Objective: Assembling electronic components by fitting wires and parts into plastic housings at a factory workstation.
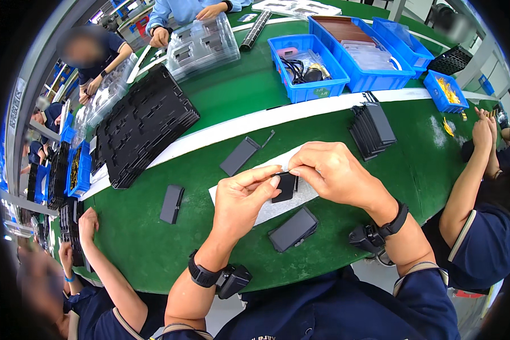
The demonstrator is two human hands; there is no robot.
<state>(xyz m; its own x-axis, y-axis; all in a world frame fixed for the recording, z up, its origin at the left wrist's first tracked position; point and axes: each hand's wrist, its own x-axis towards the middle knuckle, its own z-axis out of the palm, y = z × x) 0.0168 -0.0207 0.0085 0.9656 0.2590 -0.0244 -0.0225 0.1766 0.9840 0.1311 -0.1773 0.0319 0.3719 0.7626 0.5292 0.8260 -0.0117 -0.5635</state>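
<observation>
Between my two hands is a small flat black rectangular piece (pixel 285 190), held above a white sheet (pixel 269 212). My left hand (pixel 238 201) pinches its upper left edge between thumb and fingers. At the upper right corner of the same piece, my right hand (pixel 334 175) is closed in a pinch; the fingertips hide most of that edge. Dark grey rectangular pieces lie around the sheet: one (pixel 293 229) close in front, one (pixel 171 204) to the left, and one (pixel 241 156) behind with a thin strip sticking out from it.
A stack of dark grey pieces (pixel 373 130) stands at the right. Black trays (pixel 144 124) are piled at the left. Blue bins (pixel 311 68) line the back, beside clear plastic trays (pixel 203 48). Co-workers' arms (pixel 110 272) reach in at left and right.
</observation>
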